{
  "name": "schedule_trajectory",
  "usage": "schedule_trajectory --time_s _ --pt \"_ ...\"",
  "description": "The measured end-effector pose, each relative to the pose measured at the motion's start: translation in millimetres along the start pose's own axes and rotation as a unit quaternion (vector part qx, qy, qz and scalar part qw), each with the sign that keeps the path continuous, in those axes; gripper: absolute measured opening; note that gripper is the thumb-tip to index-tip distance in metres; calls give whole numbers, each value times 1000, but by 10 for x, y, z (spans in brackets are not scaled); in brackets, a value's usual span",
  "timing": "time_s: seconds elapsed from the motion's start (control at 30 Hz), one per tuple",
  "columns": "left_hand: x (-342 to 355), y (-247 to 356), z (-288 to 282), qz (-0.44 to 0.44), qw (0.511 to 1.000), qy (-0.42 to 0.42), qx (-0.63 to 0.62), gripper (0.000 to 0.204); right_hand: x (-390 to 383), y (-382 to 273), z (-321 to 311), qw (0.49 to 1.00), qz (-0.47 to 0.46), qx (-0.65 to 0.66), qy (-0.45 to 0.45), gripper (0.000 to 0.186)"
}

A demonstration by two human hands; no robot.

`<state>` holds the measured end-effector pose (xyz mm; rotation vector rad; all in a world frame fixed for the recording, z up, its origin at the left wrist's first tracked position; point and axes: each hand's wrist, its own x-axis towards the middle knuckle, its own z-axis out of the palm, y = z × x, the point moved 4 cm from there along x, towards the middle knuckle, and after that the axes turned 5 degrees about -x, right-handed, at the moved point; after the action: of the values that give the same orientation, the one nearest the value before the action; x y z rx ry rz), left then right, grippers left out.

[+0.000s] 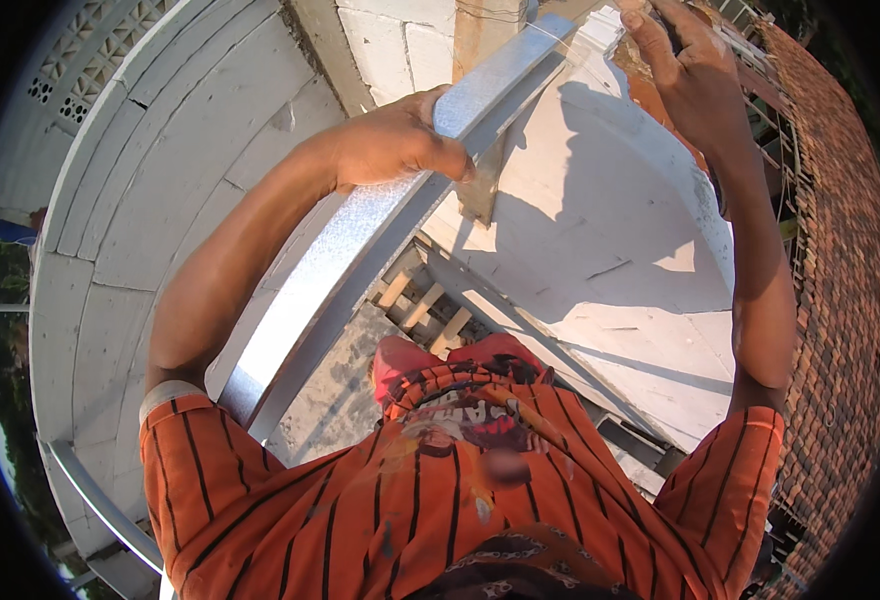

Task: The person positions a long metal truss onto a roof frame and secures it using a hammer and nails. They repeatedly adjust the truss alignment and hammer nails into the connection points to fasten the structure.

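A long, shiny galvanized steel channel [330, 250] slants from beside my left upper arm up to the top of the wall. My left hand [395, 140] is closed around its upper part, with the thumb over the near edge. At the upper right, my right hand [695, 75] is raised beside the top of the light block wall [620, 200]. Its thumb and fingers look apart, but the fingertips run to the picture's edge. A thin line, like string or wire, shows by the channel's far end. Whether my right hand touches it is unclear.
A pale block wall [160, 190] curves along the left. Below are wooden slats [420, 305] and a concrete floor [325, 390]. A tiled roof [840, 300] lies at the right. A wooden post [482, 45] stands at the top, and a metal rail [105, 500] is at lower left.
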<state>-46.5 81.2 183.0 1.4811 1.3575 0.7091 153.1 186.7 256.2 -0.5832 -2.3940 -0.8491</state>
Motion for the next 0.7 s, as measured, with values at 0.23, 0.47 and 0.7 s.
schedule_trajectory --time_s 0.23,0.47,0.7 --pt "-26 -27 -29 -17 999 23 40 70 12 -23 -65 992 71 89 53 30" --pt "-65 3 -36 -47 994 56 80 70 -333 -120 122 930 242 275 -21 46" --pt "-10 -68 -31 -15 996 40 83 71 -811 -602 60 810 409 384 170 42"
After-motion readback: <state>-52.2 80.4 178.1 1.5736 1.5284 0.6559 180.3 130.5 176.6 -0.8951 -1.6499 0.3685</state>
